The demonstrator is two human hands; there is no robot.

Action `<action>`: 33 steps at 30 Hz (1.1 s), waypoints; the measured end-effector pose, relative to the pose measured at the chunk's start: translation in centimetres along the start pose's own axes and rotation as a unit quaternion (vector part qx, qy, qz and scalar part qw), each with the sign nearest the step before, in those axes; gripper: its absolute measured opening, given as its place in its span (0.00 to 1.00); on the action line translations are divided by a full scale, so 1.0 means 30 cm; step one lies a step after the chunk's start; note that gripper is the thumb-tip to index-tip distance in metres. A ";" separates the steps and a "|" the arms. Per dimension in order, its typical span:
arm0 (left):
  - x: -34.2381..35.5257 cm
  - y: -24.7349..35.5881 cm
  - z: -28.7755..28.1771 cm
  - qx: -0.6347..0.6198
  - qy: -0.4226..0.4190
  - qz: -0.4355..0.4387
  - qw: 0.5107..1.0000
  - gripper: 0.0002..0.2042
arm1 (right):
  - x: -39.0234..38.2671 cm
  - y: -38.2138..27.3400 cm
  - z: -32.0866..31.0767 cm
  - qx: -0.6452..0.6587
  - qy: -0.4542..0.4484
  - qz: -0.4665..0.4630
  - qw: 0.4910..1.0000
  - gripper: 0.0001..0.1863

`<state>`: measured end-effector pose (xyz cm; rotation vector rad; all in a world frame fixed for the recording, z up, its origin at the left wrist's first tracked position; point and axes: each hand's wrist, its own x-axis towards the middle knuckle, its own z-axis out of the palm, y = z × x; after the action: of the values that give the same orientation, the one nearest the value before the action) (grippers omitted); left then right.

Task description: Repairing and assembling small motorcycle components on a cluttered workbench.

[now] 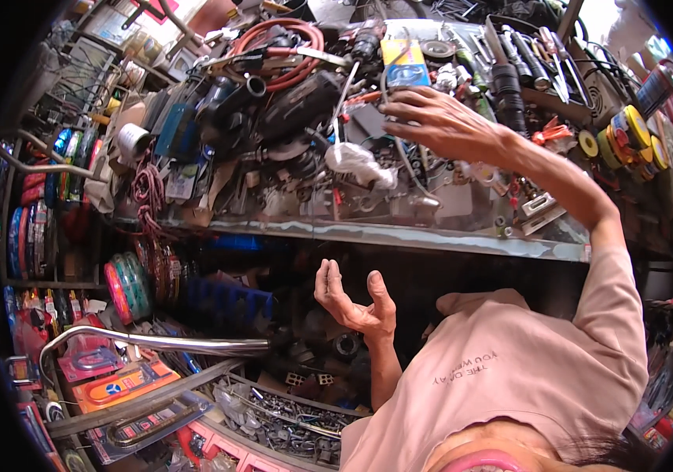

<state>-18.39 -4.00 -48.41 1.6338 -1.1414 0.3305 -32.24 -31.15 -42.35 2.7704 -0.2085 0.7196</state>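
Note:
My right hand (439, 122) reaches over the cluttered bench, fingers apart and slightly bent, just below a yellow and blue packet (405, 59). I cannot tell whether it touches the small items under it; nothing held shows. A white plastic bundle (356, 164) and a thin grey hose (415, 177) lie beside it. My left hand (356, 303) is raised below the bench's front edge (368, 234), palm turned partly up, fingers curved and apart, holding nothing.
Coiled red hose (281, 31), tools (509, 59) and yellow tape rolls (631, 134) crowd the bench. Racks of coloured coils (120, 291) stand left. A chrome curved bar (195, 344), blue crate (238, 303) and tray of small metal parts (289, 417) are lower down.

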 end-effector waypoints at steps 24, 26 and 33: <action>0.051 -0.094 -0.027 0.007 0.053 -0.094 0.994 0.13 | 0.176 0.009 -0.006 0.483 -0.072 0.326 0.810 0.18; 0.066 -0.085 -0.008 -0.004 0.052 -0.089 0.995 0.13 | 0.143 0.087 0.010 0.580 -0.068 0.337 0.739 0.17; 0.156 0.047 0.130 -0.259 -0.076 -0.150 0.951 0.17 | 0.032 -0.022 -0.115 0.601 -0.059 0.320 0.730 0.09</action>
<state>-18.42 -9.71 -45.83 1.3445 -0.9676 -0.2803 -32.85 -29.56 -39.11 4.0304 -1.1335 1.1033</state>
